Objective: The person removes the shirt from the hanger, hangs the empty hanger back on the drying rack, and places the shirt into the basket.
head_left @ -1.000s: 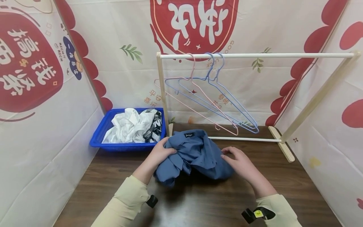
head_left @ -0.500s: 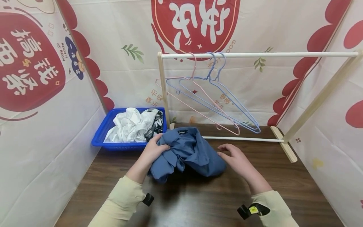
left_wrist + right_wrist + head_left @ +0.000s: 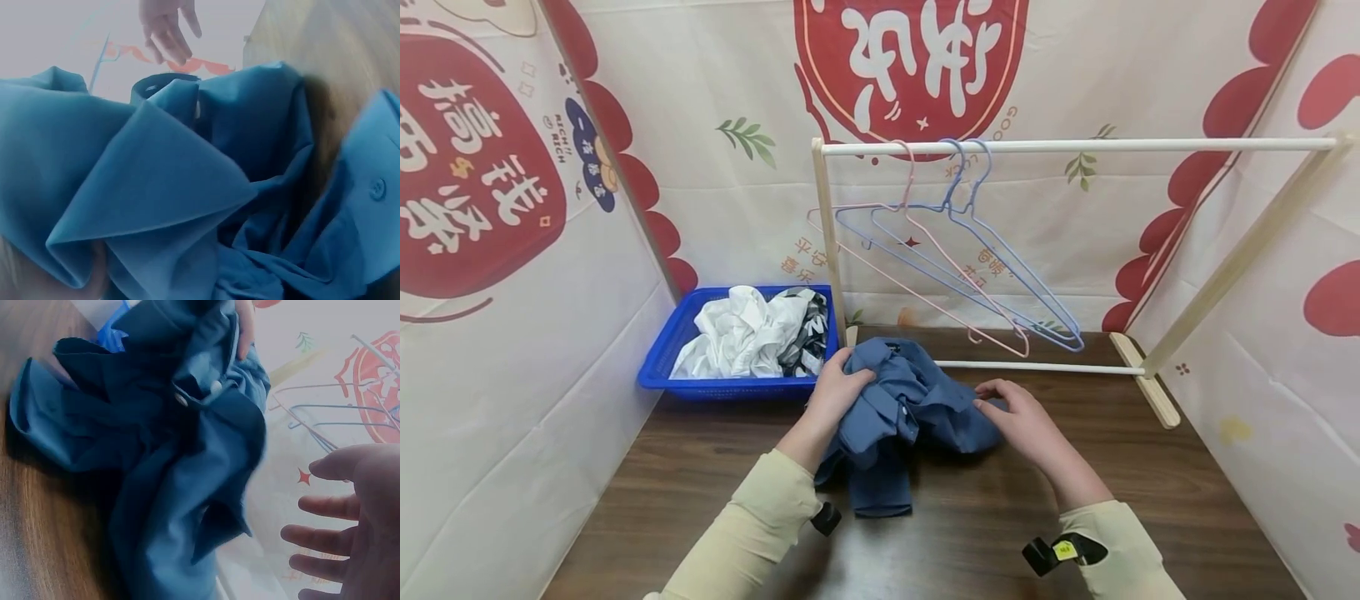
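A crumpled blue shirt (image 3: 917, 400) with buttons and a dark neck label is bunched over the wooden table, a cuff hanging toward the front. My left hand (image 3: 838, 392) grips its upper left part, thumb on top; the fingers beneath are hidden by the cloth. At the shirt's right side is my right hand (image 3: 1018, 417). In the right wrist view that right hand (image 3: 350, 531) has spread fingers, apart from the shirt (image 3: 175, 444) and holding nothing. The left wrist view is mostly filled by shirt folds (image 3: 150, 181), with a button at the right.
Left of the shirt stands a blue basket (image 3: 730, 387) holding white clothing (image 3: 737, 333) and a black-and-white patterned garment (image 3: 808, 333). Behind, a rack with a white rail (image 3: 1112, 146) carries a pink hanger (image 3: 912, 196) and two blue hangers (image 3: 973, 208). Printed cloth walls enclose the table (image 3: 1000, 533).
My left hand has shifted the shirt and turned its upper part over, so the label is mostly covered and a cuff hangs in front. The right hand, earlier at the shirt's edge, stays open beside it.
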Action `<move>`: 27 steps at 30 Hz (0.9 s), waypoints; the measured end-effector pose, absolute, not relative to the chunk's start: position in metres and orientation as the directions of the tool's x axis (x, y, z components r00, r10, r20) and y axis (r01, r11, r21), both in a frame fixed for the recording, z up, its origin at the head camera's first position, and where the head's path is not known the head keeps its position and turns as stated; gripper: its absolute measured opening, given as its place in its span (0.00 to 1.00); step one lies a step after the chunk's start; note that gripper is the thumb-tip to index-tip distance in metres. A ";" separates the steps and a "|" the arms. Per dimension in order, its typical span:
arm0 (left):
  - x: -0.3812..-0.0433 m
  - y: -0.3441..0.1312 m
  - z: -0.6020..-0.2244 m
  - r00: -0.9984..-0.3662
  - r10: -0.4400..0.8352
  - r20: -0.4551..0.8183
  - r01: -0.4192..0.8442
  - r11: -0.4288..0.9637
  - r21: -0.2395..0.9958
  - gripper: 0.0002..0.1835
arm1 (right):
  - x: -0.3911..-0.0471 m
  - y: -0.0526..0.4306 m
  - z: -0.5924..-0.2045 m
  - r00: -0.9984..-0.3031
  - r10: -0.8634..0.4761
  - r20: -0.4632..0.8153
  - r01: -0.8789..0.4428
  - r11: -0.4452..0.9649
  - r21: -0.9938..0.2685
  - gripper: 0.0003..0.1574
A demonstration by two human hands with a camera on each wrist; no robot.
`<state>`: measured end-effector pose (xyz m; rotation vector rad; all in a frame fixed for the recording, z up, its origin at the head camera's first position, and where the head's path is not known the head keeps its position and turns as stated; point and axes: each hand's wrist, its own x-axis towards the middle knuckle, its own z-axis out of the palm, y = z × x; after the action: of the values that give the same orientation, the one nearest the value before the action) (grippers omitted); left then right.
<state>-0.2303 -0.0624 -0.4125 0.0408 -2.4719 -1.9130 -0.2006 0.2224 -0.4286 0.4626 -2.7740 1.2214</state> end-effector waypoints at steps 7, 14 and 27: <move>-0.242 -0.041 -0.421 -0.999 -0.041 0.016 0.005 0.266 0.964 0.27 | -0.203 0.226 -0.432 -0.956 -0.234 0.180 -0.290 0.641 -0.711 0.17; -0.251 -0.027 -0.439 -0.999 -0.015 0.046 0.037 0.370 0.928 0.35 | -0.204 0.225 -0.434 -0.958 -0.237 0.164 -0.281 0.650 -0.706 0.17; -0.254 -0.033 -0.465 -0.967 0.075 0.244 0.157 0.928 0.338 0.52 | -0.204 0.226 -0.439 -0.963 -0.235 0.134 -0.260 0.669 -0.697 0.17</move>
<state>-0.2536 -0.0333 -0.4652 -0.1745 -2.8588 -0.5291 -0.2041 0.2256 -0.4391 0.4208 -2.8394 1.1932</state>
